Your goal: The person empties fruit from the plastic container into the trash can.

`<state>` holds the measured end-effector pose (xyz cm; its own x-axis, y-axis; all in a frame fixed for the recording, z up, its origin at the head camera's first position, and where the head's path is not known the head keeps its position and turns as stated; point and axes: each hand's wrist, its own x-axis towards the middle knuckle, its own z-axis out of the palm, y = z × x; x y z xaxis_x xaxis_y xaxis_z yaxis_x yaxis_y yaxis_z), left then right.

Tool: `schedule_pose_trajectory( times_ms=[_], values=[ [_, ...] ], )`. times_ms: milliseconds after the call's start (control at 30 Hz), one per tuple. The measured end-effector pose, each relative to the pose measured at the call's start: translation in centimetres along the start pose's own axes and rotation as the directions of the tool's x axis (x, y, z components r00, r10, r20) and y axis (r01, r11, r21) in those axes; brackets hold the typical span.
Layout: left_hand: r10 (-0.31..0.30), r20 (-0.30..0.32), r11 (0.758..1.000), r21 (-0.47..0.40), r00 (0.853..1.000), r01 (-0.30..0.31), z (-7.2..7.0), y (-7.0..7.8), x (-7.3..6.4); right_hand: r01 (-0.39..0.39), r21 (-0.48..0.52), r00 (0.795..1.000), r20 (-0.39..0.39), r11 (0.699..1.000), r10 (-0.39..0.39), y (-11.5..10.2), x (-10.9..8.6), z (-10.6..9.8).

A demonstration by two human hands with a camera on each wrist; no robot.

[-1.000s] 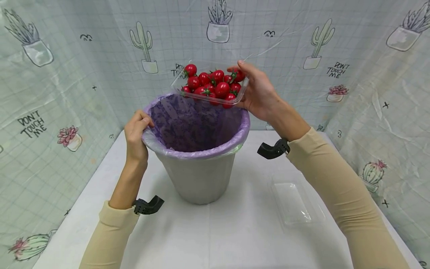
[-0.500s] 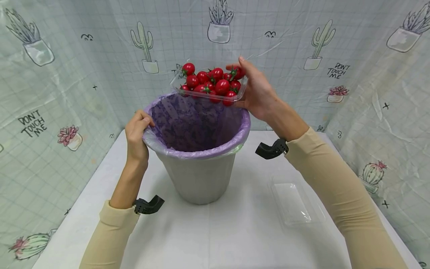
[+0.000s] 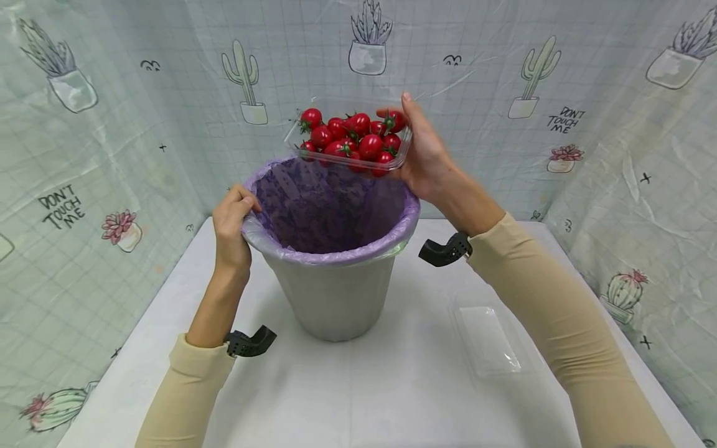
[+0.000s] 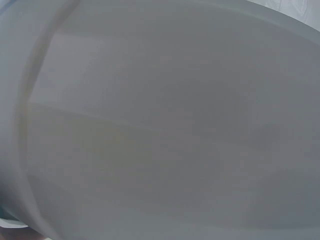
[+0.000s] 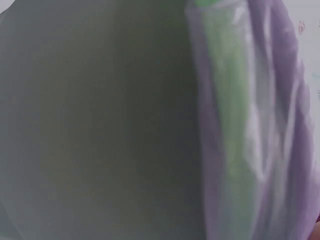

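Observation:
In the head view my right hand (image 3: 428, 149) grips the right end of a clear plastic box (image 3: 291, 137) of cherry tomatoes (image 3: 371, 147), held above the back rim of a trash can (image 3: 338, 298). The thumb is at the box's near-right side and a finger reaches over its far edge. A purple bag (image 3: 336, 256) lines the can and folds over its rim. My left hand (image 3: 232, 227) grips the can's left rim, fingers curled over the bag. The can's grey wall (image 4: 175, 125) fills the left wrist view; the right wrist view shows the wall and the folded bag (image 5: 270, 100).
A clear plastic lid (image 3: 487, 339) lies on the white table (image 3: 392, 398), right of the can. Behind and at both sides hangs a curtain (image 3: 302, 50) printed with cacti.
The right hand has tilted the box slightly and shifted it a little left; the tomatoes at its left end have moved. The left hand stays on the rim.

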<state>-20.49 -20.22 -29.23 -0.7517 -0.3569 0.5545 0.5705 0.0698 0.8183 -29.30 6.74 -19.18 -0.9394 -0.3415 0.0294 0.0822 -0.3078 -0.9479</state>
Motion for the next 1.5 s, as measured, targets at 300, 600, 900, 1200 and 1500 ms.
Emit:
schedule_pose_trajectory(
  times_ms=[300,600,900,1200,1500],
  values=[
    [0.001,0.0,1.0,0.001,1.0,-0.001,0.1,-0.1,0.0,0.072,-0.014,0.997,-0.001,0.997,-0.072,0.5,0.2,0.0],
    [0.003,-0.006,1.0,-0.016,1.0,-0.003,0.2,0.0,0.1,0.1,0.004,0.994,-0.035,0.995,-0.1,0.7,0.2,0.3],
    [-0.006,-0.007,1.0,-0.031,1.0,0.006,0.1,0.0,0.1,0.164,-0.024,0.985,-0.058,0.986,-0.165,1.2,0.1,0.3],
    [-0.001,-0.009,1.0,-0.025,1.0,0.001,0.2,0.0,0.1,0.219,-0.036,0.97,-0.098,0.975,-0.222,1.4,0.0,0.3],
    [-0.015,-0.002,1.0,-0.026,1.0,0.014,0.2,-0.1,0.0,0.288,-0.033,0.95,-0.119,0.957,-0.29,2.0,0.3,0.4]
  ],
)
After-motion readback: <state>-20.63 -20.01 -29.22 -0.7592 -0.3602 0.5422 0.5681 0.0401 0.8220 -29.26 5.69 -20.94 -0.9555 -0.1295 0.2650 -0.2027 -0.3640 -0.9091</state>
